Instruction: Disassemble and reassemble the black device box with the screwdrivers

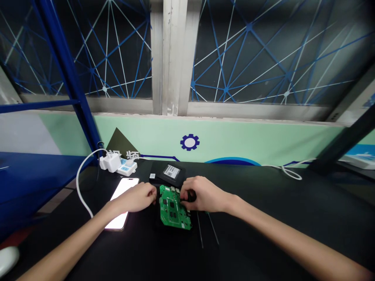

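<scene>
Two bare forearms reach in from the lower corners and meet over a black worktop (263,230). The left hand (136,198) lies palm down, its curled fingers (152,191) at the left edge of a green circuit board (174,207); the right hand (202,194) arches palm down over the board's upper right corner, its fingers (184,194) bent around a small dark object (191,196). Both sets of fingers are curled and closed in, but whether they grip the board cannot be told.

The board lies flat between the hands, dotted with black chips. Beneath the left hand is a lit smartphone (121,203). Just above the board sits a flat black drive (171,173) with a white label, and two thin dark rods (200,230) lie to its lower right. Farther back — a white plug adapter (109,162) with a looping white cable (80,183).
</scene>
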The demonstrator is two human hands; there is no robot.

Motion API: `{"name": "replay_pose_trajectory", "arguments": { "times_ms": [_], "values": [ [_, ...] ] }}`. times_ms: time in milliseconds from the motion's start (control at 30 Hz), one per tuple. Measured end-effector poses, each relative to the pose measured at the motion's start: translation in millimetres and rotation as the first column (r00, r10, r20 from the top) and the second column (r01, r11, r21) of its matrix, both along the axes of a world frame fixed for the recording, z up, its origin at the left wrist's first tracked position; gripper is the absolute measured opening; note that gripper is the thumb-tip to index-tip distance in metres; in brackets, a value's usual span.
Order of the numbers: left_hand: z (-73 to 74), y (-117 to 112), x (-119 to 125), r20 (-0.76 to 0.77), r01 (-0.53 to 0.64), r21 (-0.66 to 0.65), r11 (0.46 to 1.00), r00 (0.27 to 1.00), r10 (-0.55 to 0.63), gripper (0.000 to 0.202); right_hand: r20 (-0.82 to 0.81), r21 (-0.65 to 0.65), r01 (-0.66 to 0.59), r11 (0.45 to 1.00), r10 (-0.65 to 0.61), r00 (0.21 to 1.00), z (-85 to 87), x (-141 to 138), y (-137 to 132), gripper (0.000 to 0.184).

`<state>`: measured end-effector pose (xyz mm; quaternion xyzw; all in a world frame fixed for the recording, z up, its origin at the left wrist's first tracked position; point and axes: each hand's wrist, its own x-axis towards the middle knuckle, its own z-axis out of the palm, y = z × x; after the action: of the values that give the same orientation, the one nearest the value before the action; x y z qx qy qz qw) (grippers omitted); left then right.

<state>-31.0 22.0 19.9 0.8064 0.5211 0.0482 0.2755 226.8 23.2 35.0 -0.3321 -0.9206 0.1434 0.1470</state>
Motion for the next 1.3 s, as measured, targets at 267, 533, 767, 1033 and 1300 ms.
{"name": "replay_pose_trajectory", "arguments": {
  "times_ms": [267, 533, 767, 1033, 1300],
  "values": [
    [1.0, -3, 2, -0.008, -0.013, -0.022, 1.000, 1.000, 0.013, 0.026, -0.505, -0.002, 0.089, 0.996, -0.078, 0.859, -39.1, 17, -4, 0.003],
    [-3.7, -2, 3, -0.007, -0.034, -0.069, 0.997, 0.999, 0.033, 0.026, -0.620, -0.085, 0.236, 0.968, -0.237, 0.748, -49.3, 17, -7, 0.014],
    [-3.4, -5, 7, 0.002, -0.073, -0.066, 0.995, 0.997, 0.073, 0.029, -0.681, -0.197, 0.266, 0.944, -0.327, 0.656, -50.9, 21, -2, 0.020],
    [-3.5, -6, 9, 0.012, -0.085, -0.060, 0.995, 0.996, 0.086, 0.029, -0.669, -0.220, 0.262, 0.940, -0.341, 0.660, -49.5, 20, -5, 0.025],
    [-1.7, -7, 8, 0.009, -0.057, -0.036, 0.998, 0.998, 0.058, 0.030, -0.651, -0.195, 0.244, 0.950, -0.311, 0.692, -56.0, 17, -11, 0.021]
  ]
}}
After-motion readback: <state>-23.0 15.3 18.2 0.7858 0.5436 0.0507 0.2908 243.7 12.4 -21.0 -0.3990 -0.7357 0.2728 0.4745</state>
